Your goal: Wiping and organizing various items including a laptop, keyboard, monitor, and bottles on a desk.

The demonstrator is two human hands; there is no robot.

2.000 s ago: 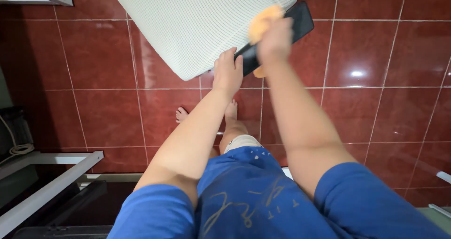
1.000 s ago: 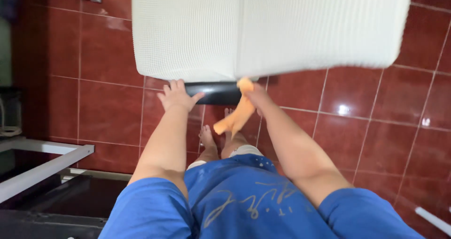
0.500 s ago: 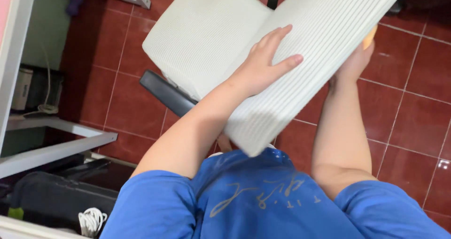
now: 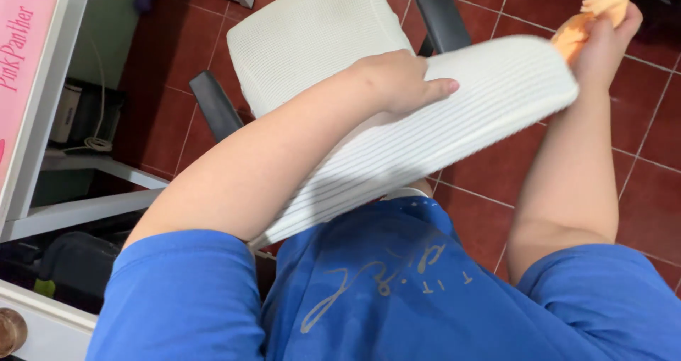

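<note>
Orange cloth (image 4: pixel 594 15) was bunched in the closed right hand (image 4: pixel 607 40), pressed against the far corner of the white ribbed chair back (image 4: pixel 454 130). The left hand (image 4: pixel 401 82) lay palm-down on that back, fingers curled over its top edge without clasping. Beyond the left hand sat the white seat (image 4: pixel 308 38), flanked by black armrests (image 4: pixel 213 106).
</note>
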